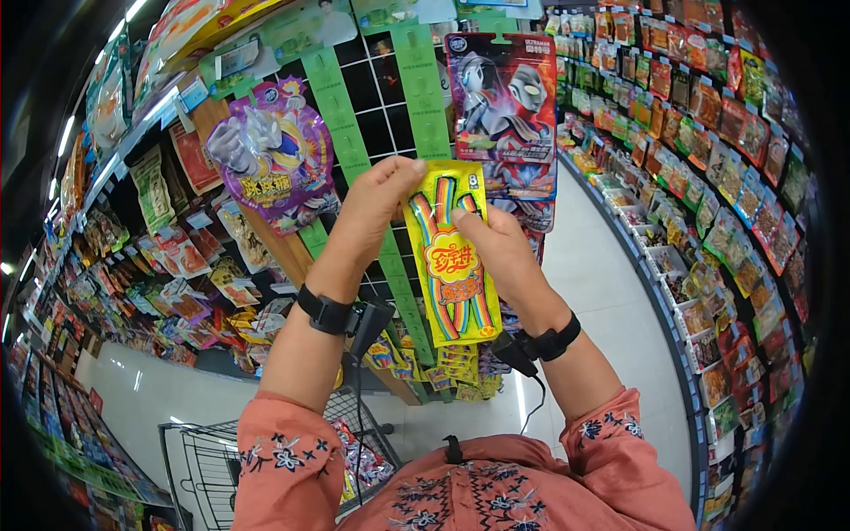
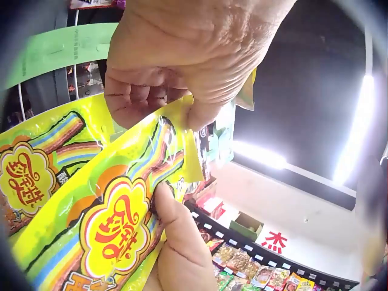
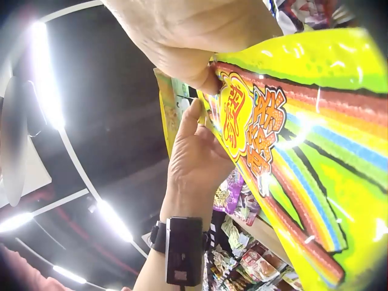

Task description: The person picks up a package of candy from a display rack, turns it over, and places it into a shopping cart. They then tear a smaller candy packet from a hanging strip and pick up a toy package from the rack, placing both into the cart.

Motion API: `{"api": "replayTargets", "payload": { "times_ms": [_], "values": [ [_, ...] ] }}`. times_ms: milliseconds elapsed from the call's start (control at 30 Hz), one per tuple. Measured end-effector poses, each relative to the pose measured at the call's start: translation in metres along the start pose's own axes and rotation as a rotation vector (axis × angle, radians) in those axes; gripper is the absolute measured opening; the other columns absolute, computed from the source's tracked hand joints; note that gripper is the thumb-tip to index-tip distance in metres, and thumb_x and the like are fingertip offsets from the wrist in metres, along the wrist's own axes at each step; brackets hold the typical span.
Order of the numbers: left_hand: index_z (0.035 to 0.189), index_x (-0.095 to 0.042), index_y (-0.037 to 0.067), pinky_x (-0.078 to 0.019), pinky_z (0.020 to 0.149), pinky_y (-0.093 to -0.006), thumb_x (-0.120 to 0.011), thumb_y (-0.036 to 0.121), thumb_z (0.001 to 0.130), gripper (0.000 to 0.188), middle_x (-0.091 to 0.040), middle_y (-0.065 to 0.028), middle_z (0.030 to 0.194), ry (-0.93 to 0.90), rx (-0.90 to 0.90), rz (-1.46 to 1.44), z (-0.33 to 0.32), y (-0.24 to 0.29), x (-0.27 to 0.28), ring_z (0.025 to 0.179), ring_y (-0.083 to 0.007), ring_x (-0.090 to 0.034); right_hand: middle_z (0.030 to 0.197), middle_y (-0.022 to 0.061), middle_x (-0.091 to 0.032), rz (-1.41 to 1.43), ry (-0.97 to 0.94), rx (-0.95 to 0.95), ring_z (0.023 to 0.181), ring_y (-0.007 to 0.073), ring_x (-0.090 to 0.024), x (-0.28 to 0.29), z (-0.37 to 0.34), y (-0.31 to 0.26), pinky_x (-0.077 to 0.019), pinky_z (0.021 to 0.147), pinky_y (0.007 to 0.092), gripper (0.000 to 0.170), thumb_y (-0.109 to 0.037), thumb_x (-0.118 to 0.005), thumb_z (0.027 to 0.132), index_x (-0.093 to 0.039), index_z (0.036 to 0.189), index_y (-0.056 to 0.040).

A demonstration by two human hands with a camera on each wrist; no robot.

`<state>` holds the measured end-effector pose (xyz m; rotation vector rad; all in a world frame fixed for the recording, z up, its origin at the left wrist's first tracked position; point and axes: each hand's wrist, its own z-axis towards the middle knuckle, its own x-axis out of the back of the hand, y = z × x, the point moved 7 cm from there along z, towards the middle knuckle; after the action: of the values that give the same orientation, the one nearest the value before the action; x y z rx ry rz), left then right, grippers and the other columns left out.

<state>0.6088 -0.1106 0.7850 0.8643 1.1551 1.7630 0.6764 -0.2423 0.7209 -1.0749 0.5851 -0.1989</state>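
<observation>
A yellow packet of rainbow candy strips (image 1: 453, 258) stands upright in front of me in the head view. My left hand (image 1: 381, 202) pinches its top left corner between thumb and curled fingers. On the right edge, my right hand (image 1: 503, 246) grips the packet with its thumb across the front and the fingers hidden behind. Seen from the left wrist, a second matching yellow packet (image 2: 29, 176) shows behind the first. The right wrist view shows the left hand (image 3: 197, 154) at the packet's top edge.
Green hanging strips (image 1: 416, 97) run down a black grid just beyond the hands. Beside them hang a purple candy bag (image 1: 274, 150) and red picture packets (image 1: 505, 97). A wire cart (image 1: 190, 456) stands low at left. Stocked shelves (image 1: 708, 177) curve along the right.
</observation>
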Motion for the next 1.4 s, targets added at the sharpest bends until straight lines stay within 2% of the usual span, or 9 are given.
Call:
{"api": "replayTargets", "payload": {
  "times_ms": [200,433,567,733,800,900,1267,1367,1400],
  "values": [
    [0.098,-0.064,0.01,-0.0428,0.064,-0.0198,-0.061,0.035,0.098,0.025,-0.061,0.0056,0.083,-0.043,0.013,-0.123,0.018,-0.003,-0.006,0.072,-0.0032,-0.055,0.096,0.0019,-0.067,-0.009,0.013,0.06,0.08,0.0067,-0.064,0.0,0.002,-0.009,-0.0521,0.071,0.0241,0.025,-0.02,-0.051,0.102,-0.062,0.113,-0.0004],
    [0.096,-0.063,0.008,-0.0371,0.057,-0.0182,-0.059,0.035,0.1,0.028,-0.058,0.0059,0.079,0.085,-0.244,0.214,0.045,0.012,0.009,0.066,-0.0017,-0.048,0.097,0.0066,-0.068,-0.308,0.135,0.321,0.083,0.0073,-0.063,0.015,0.022,-0.026,-0.0501,0.072,0.0254,0.026,-0.013,-0.053,0.1,-0.054,0.123,0.0],
    [0.093,-0.062,0.004,-0.04,0.06,-0.0205,-0.06,0.03,0.1,0.026,-0.057,0.0052,0.078,0.18,-0.384,0.364,0.054,0.021,0.016,0.067,-0.0034,-0.048,0.104,0.0167,-0.069,-0.526,0.254,0.502,0.086,0.0211,-0.068,0.004,0.011,-0.046,-0.0519,0.079,0.0331,0.043,-0.006,-0.052,0.097,-0.045,0.139,-0.0044],
    [0.09,-0.061,0.001,-0.0436,0.062,-0.0256,-0.062,0.025,0.098,0.025,-0.059,-0.0006,0.076,0.343,-0.519,0.574,0.054,0.036,0.017,0.068,-0.008,-0.051,0.111,0.0225,-0.067,-0.734,0.247,0.62,0.098,0.0343,-0.067,-0.004,0.019,-0.059,-0.0506,0.085,0.0365,0.043,-0.004,-0.053,0.094,-0.049,0.136,-0.0011],
    [0.089,-0.06,0.0,-0.0445,0.062,-0.0276,-0.062,0.024,0.098,0.026,-0.061,-0.0046,0.075,0.401,-0.572,0.663,0.053,0.042,0.015,0.067,-0.0096,-0.052,0.103,0.0183,-0.066,-0.79,0.25,0.619,0.09,0.0267,-0.061,-0.004,0.024,-0.061,-0.048,0.079,0.0329,0.04,-0.004,-0.053,0.094,-0.053,0.134,-0.0004],
    [0.089,-0.06,0.001,-0.0482,0.063,-0.0426,-0.061,0.025,0.095,0.025,-0.067,-0.0174,0.079,0.48,-0.491,0.742,0.049,0.044,0.012,0.072,-0.0357,-0.065,0.084,0.0077,-0.065,-0.808,0.286,0.689,0.067,0.0074,-0.05,0.002,0.033,-0.056,-0.0435,0.064,0.0248,0.038,-0.005,-0.055,0.094,-0.058,0.132,-0.0009],
    [0.089,-0.057,0.001,-0.0489,0.064,-0.0477,-0.062,0.029,0.094,0.029,-0.067,-0.0199,0.075,0.565,-0.469,0.89,0.053,0.046,0.005,0.073,-0.0398,-0.066,0.087,0.0131,-0.068,-0.88,0.31,0.749,0.069,0.0112,-0.057,0.007,0.039,-0.058,-0.0478,0.066,0.0282,0.037,-0.006,-0.056,0.094,-0.058,0.13,0.0022],
    [0.089,-0.056,0.0,-0.0493,0.064,-0.0476,-0.064,0.028,0.093,0.029,-0.067,-0.0203,0.076,0.588,-0.486,0.913,0.051,0.046,0.001,0.073,-0.0406,-0.066,0.103,0.0282,-0.066,-0.844,0.298,0.678,0.093,0.042,-0.065,0.004,0.037,-0.062,-0.0516,0.081,0.0417,0.033,-0.003,-0.055,0.091,-0.058,0.123,0.0063],
    [0.088,-0.055,0.0,-0.0495,0.064,-0.0475,-0.065,0.028,0.093,0.029,-0.067,-0.0204,0.076,0.594,-0.497,0.916,0.05,0.047,0.0,0.074,-0.0408,-0.066,0.102,0.0282,-0.066,-0.838,0.298,0.674,0.092,0.0421,-0.065,0.004,0.037,-0.061,-0.0516,0.081,0.0418,0.033,-0.003,-0.055,0.091,-0.058,0.123,0.0065]
  ]
}}
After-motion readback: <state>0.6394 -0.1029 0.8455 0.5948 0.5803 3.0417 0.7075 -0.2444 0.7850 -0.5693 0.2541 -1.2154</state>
